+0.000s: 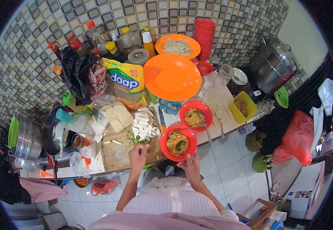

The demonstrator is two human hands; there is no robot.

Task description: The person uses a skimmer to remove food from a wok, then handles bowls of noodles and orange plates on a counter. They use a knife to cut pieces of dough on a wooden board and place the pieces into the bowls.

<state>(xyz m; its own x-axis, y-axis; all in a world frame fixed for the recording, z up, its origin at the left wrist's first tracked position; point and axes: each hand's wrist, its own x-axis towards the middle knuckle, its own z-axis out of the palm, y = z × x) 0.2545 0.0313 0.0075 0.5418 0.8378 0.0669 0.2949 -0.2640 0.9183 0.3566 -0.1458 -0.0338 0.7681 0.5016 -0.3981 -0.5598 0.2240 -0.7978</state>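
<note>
My right hand (189,166) grips the near rim of a red bowl (164,144), its thumb at the edge. Noodles (177,144) topped with chopped greens fill the bowl, and a spoon leans in it. Behind stands a second red bowl (208,122) of noodles with cutlery. Over the wooden cutting board (116,159), my left hand (138,155) is closed with its fingertips pinched beside some green herbs (133,137); what it pinches is too small to tell. White cut pieces (145,124) and a knife (162,122) lie just beyond.
A large orange plate (172,78) stands behind the bowls, beside a yellow noodle packet (124,78). A yellow-green container (244,101) sits to the right. Bottles and a stack of red cups (204,40) line the tiled wall. A pan (51,134) is at left, a steel pot (275,63) at right.
</note>
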